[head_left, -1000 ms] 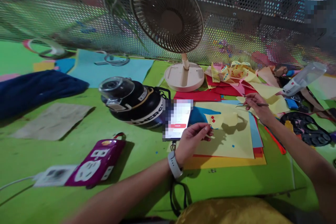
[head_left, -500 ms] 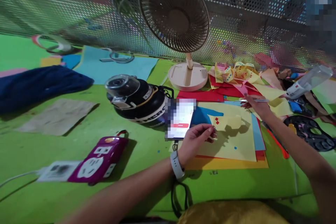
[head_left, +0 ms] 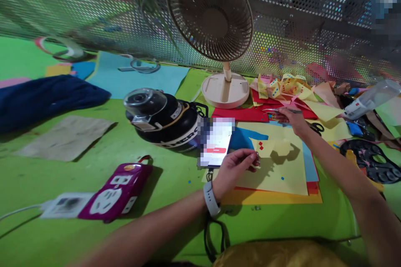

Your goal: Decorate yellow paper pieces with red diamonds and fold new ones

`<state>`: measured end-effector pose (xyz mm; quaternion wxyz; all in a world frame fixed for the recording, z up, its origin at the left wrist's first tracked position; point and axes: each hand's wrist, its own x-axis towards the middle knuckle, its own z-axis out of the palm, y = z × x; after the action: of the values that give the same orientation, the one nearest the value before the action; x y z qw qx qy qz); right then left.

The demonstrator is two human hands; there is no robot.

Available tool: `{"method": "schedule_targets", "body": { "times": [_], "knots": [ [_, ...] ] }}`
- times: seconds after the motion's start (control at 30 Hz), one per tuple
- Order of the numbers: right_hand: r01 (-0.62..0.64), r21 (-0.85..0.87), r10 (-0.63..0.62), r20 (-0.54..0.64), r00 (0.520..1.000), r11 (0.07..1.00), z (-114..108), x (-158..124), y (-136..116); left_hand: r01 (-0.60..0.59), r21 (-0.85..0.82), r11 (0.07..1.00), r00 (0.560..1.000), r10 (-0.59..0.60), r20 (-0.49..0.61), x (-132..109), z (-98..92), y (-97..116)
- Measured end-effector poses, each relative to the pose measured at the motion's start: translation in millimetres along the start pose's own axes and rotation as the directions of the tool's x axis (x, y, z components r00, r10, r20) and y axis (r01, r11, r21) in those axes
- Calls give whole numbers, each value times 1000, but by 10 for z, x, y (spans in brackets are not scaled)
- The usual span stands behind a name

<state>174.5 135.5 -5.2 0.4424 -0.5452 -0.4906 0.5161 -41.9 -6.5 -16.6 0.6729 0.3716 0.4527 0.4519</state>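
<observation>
Low over a sheet of pale yellow paper [head_left: 275,175], my left hand [head_left: 238,169] is closed in a pinch. What lies between its fingertips is too small to make out. Just beyond them is a small yellow paper piece [head_left: 271,149] with red squares on it. My right hand [head_left: 291,119] grips thin metal tweezers [head_left: 272,110], their tips pointing left above red paper [head_left: 241,114]. A tiny blue paper square [head_left: 282,178] lies on the yellow sheet. Left of my left hand is a lit phone [head_left: 217,142], partly blurred out.
A fan [head_left: 225,96] stands at the back by a perforated metal screen [head_left: 282,50]. A black bottle [head_left: 166,125] lies left of the phone, with a purple power strip [head_left: 115,192] nearer. Paper scraps, scissors [head_left: 317,127], a black palette [head_left: 360,160] and a clear bottle [head_left: 372,98] crowd the right.
My right hand has moved left and slightly up with the tweezers, uncovering the scissors. My left hand keeps its pinch in nearly the same place.
</observation>
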Motion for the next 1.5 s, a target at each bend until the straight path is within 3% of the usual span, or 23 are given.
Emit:
{"method": "schedule_targets", "body": {
  "times": [0.37,1.03,1.5],
  "knots": [
    [108,-102,-114,-53,992,989,35,29,86,-2,9,1000,1000,2,-3,9,-1,3],
    [205,-133,-210,-27,977,970,127,105,157,9,3,1000,1000,-9,8,-3,2,18],
    [208,-98,-212,-33,977,973,156,97,152,2,-34,999,1000,-1,24,5,1,4]
  ]
}}
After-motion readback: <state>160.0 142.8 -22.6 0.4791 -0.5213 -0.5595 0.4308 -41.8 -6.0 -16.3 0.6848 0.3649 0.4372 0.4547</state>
